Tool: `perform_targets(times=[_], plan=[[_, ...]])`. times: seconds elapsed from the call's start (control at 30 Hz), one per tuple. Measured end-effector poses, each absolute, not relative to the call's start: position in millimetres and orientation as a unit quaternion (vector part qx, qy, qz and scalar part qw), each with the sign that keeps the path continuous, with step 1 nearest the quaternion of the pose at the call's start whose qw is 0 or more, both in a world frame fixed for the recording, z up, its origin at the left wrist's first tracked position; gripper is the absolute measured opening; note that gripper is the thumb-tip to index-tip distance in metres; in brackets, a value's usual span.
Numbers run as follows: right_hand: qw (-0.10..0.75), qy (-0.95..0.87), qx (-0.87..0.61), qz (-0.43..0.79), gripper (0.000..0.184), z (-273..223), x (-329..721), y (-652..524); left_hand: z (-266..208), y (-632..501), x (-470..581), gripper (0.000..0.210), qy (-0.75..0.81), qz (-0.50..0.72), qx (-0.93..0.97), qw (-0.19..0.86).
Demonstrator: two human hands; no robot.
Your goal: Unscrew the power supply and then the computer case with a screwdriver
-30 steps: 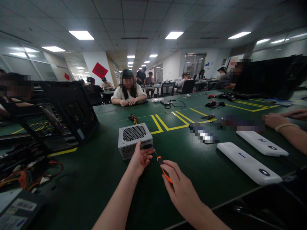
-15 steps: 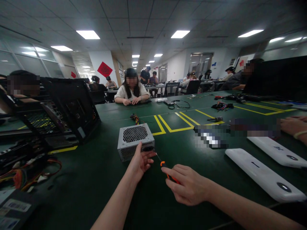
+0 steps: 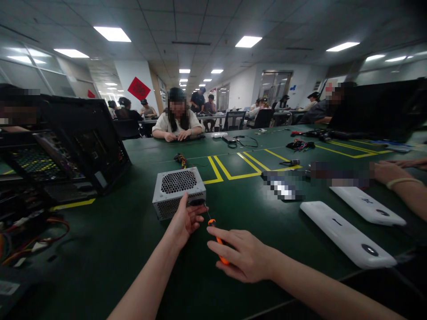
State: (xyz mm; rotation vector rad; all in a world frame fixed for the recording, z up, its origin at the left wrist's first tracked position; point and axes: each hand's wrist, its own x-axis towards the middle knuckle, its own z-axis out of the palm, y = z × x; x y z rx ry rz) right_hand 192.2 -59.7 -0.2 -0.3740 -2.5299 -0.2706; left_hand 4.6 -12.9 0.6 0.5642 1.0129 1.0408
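Observation:
A grey metal computer power supply [image 3: 180, 183] with a honeycomb grille on top sits on the green table, its cable bundle behind it. My left hand [image 3: 184, 222] is at its near face, thumb raised against it, the other fingers apart and loosely bent below the black socket [image 3: 196, 202]. In my right hand [image 3: 240, 253] is a screwdriver [image 3: 221, 250] with an orange and black handle, held between thumb and fingers. Its thin shaft points up to the near face by the socket, beside my left fingertips. Whether the tip touches a screw is too small to tell.
An open black computer case [image 3: 90, 142] stands at left, loose cables [image 3: 50, 229] in front. Two white devices [image 3: 347, 233] lie at right, near a co-worker's hand [image 3: 390, 172]. Another person [image 3: 176, 120] sits across the table. Yellow tape [image 3: 230, 171] marks the tabletop.
The view has shifted slightly, moving the scene leftward. The screwdriver stands steeper, and more of its orange handle shows as my right fingers have shifted on it. My left hand stays at the power supply.

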Motion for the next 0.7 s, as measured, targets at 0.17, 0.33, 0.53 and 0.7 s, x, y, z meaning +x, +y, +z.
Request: perform_targets(times=[0.17,0.33,0.53,0.7], plan=[[0.34,-0.916,-0.157,-0.142,0.039,-5.1,187.5,-56.4,1.9,-13.6,5.6,0.06,0.46,0.468,0.255,0.71],[0.35,-0.908,-0.178,-0.145,0.029,-9.9,188.7,-54.8,2.3,-14.0,5.4,0.06,0.463,0.469,0.253,0.708],[0.267,-0.941,-0.163,-0.128,0.03,-2.5,188.7,-59.9,1.8,-14.5,5.3,0.059,0.458,0.471,0.251,0.711],[0.269,-0.946,-0.136,-0.116,0.034,-2.8,187.1,-58.7,0.4,-13.7,6.2,0.061,0.455,0.474,0.253,0.71]])
